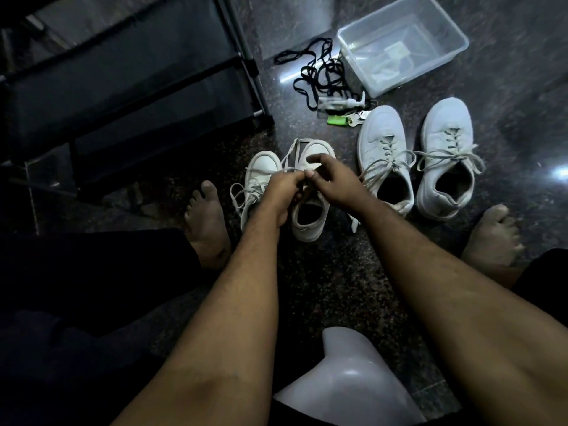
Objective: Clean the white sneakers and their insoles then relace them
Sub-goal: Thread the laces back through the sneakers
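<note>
Dark speckled stone floor carries everything we are working with, lit dimly from above. We sit low with bare feet to either side, and between them stand two pairs of white sneakers. The nearer pair sits directly under our hands: its right-side sneaker has its heel opening facing us and its toe pointing away, so its long axis runs straight out from us, with its mate just beside it on the left. Both hands meet over this shoe's tongue, equally near. Our left hand has its fingers curled around the white lace, and our right hand pinches the same lace against it, index finger raised. The lace loops away over the toe. Judging by this, we are working the lace at the eyelets; whether threading in or pulling out we cannot tell. The second pair stands apart to the right, laced loosely. Beyond lie black laces and a clear plastic tub.
</note>
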A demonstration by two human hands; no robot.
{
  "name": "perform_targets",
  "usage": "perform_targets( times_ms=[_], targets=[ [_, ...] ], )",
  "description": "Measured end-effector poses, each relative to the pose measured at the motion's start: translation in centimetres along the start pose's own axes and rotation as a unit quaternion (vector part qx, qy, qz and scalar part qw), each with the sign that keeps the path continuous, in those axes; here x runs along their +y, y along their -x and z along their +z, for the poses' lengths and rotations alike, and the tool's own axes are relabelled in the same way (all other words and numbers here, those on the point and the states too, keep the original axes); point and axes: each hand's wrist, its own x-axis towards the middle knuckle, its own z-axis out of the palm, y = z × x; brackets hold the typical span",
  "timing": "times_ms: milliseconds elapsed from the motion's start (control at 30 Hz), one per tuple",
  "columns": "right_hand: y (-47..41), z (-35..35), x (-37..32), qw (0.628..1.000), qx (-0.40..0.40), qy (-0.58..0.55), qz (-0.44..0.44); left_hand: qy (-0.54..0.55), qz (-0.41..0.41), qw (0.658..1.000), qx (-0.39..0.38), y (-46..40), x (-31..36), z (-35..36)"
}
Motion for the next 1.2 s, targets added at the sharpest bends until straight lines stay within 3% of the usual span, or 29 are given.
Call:
perform_targets(
  times_ms=[167,300,367,467,567,633,700,867,1033,1100,1200],
  targets=[
    [0.8,0.3,-0.3,0.987,0.011,0.129,-0.095,-0.033,-0.046,0.998,-0.026,-0.4,1.4,-0.5],
    [1.2,0.3,-0.3,0.952,0.068,0.272,-0.122,-0.088,-0.071,0.992,-0.054,0.2,2.2,-0.7],
    [1.2,0.2,-0.5,0.938,0.088,0.310,-0.128,-0.127,-0.021,0.991,-0.023,0.2,2.4,-0.8],
    [0.8,0.2,-0.1,0.937,0.084,0.329,-0.085,-0.154,0.128,0.979,0.036,-0.9,2.0,-1.5],
    [0.7,0.2,0.4,0.961,0.071,0.265,-0.009,-0.269,0.205,0.941,-0.010,-0.8,1.6,-2.2],
    [0.6,0.1,0.6,0.974,0.056,0.219,0.008,-0.385,0.217,0.896,-0.032,-0.7,1.8,-2.4],
    [0.5,0.0,0.8,0.989,0.038,0.138,0.039,-0.435,0.228,0.870,-0.041,-0.9,2.3,-2.3],
    [0.7,-0.6,0.6,0.990,0.013,-0.113,0.089,-0.468,0.242,0.850,-0.023,0.1,2.8,-1.3],
    [1.5,-1.2,0.3,0.976,-0.021,-0.189,0.107,-0.450,0.238,0.861,0.012,0.1,2.2,-1.2],
    [1.4,-1.7,0.5,0.987,-0.003,-0.128,0.099,-0.433,0.220,0.874,-0.012,-0.5,2.3,-1.7],
    [0.4,-2.6,1.7,0.986,0.016,0.143,0.080,-0.404,0.210,0.890,0.005,-1.0,2.9,-2.2]
  ],
)
